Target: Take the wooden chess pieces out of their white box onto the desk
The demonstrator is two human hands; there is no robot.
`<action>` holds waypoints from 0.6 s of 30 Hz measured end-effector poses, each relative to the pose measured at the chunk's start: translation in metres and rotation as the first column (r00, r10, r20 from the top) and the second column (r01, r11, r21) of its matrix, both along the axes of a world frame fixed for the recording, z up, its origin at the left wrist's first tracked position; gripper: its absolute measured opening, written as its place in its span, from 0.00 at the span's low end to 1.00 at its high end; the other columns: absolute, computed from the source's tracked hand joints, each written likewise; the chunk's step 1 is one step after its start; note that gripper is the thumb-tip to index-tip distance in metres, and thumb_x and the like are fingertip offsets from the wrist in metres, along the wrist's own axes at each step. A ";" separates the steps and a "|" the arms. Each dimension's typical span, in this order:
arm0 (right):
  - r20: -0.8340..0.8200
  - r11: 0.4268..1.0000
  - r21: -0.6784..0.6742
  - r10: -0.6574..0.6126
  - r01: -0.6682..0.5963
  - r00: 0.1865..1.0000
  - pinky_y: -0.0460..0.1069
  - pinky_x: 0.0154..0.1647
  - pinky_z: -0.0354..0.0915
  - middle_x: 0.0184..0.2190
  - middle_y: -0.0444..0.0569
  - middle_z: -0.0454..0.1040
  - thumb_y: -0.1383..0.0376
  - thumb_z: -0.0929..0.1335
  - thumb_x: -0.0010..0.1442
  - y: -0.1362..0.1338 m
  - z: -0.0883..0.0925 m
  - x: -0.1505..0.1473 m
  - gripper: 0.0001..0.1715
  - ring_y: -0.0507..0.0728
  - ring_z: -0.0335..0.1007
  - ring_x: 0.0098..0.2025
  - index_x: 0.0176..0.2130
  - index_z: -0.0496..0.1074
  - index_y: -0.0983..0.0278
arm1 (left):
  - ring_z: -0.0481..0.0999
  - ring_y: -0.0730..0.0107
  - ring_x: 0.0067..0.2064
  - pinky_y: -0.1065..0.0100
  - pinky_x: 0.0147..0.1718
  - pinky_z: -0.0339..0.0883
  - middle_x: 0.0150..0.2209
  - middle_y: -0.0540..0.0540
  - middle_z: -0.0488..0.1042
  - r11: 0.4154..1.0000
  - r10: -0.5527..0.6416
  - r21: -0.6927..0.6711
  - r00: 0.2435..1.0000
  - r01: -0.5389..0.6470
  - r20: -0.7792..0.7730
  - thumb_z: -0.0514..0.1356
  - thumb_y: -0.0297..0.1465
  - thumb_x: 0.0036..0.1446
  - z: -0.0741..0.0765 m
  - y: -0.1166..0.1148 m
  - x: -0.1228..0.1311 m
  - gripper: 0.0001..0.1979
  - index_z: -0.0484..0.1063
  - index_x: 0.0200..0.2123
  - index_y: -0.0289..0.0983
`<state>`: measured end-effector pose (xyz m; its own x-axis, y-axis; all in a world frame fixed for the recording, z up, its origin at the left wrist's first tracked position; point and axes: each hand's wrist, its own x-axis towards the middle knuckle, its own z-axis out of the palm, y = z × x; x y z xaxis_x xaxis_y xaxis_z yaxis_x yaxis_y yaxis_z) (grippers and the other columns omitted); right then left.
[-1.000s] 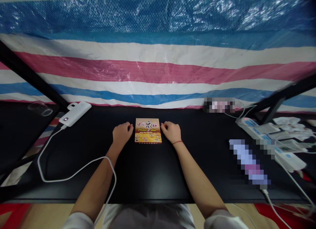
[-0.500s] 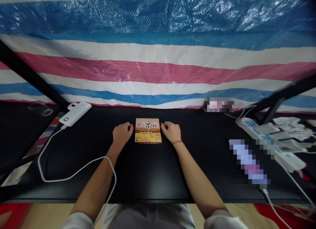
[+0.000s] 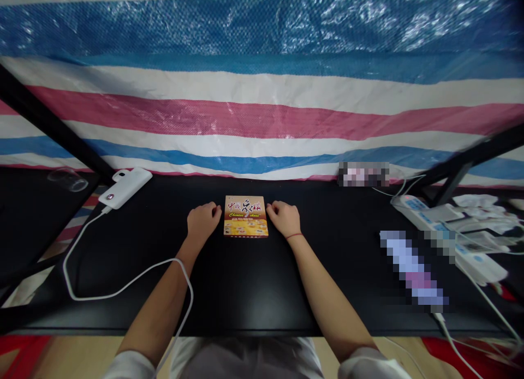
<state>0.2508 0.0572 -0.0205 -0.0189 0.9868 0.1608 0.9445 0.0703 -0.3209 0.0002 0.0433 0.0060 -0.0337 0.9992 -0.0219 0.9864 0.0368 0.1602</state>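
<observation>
A small Chinese chess box (image 3: 245,217) lies flat on the black table (image 3: 249,281), its printed face up and its lettering toward me. Just left of it my left hand (image 3: 203,222) rests on the table, curled into a loose fist. My right hand (image 3: 285,217), with a thin red string around the wrist, rests in a like fist close to the box's right side. Neither hand grips the box, and small gaps show on both sides. The undersides of both fists are hidden. A white cable (image 3: 123,296) crosses over my left forearm.
A white power bank (image 3: 130,188) lies at the back left, joined to the cable. On the right are a blurred-out phone-like object (image 3: 413,270), a white power strip (image 3: 483,264) and tangled leads. Striped plastic sheeting (image 3: 262,117) hangs behind the table. A clear cup (image 3: 69,180) lies at far left.
</observation>
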 end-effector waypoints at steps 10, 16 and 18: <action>0.000 1.000 0.001 0.009 -0.009 1.000 0.48 0.30 0.44 0.24 0.46 0.73 0.60 0.61 0.63 0.000 -0.001 0.001 0.20 0.51 0.65 0.28 0.22 0.64 0.64 | 0.75 0.65 0.34 0.68 0.30 0.53 0.32 0.46 0.77 1.000 0.006 -0.017 1.000 -0.006 0.001 0.48 0.38 0.64 0.003 -0.001 0.001 0.16 0.72 0.31 0.39; -0.010 1.000 -0.001 0.004 -0.004 1.000 0.48 0.30 0.44 0.24 0.45 0.72 0.60 0.61 0.62 0.000 -0.001 0.001 0.20 0.51 0.64 0.27 0.21 0.64 0.64 | 0.75 0.64 0.35 0.68 0.31 0.56 0.32 0.45 0.77 1.000 0.008 -0.026 1.000 -0.007 0.013 0.48 0.39 0.64 0.003 -0.001 0.001 0.17 0.72 0.32 0.39; -0.019 1.000 -0.006 0.005 -0.005 1.000 0.48 0.30 0.44 0.24 0.46 0.72 0.60 0.61 0.62 0.000 -0.001 0.001 0.20 0.51 0.64 0.27 0.21 0.64 0.64 | 0.75 0.64 0.35 0.68 0.31 0.55 0.32 0.45 0.77 1.000 0.005 -0.022 1.000 -0.005 0.014 0.48 0.39 0.64 0.002 -0.001 0.000 0.17 0.72 0.31 0.39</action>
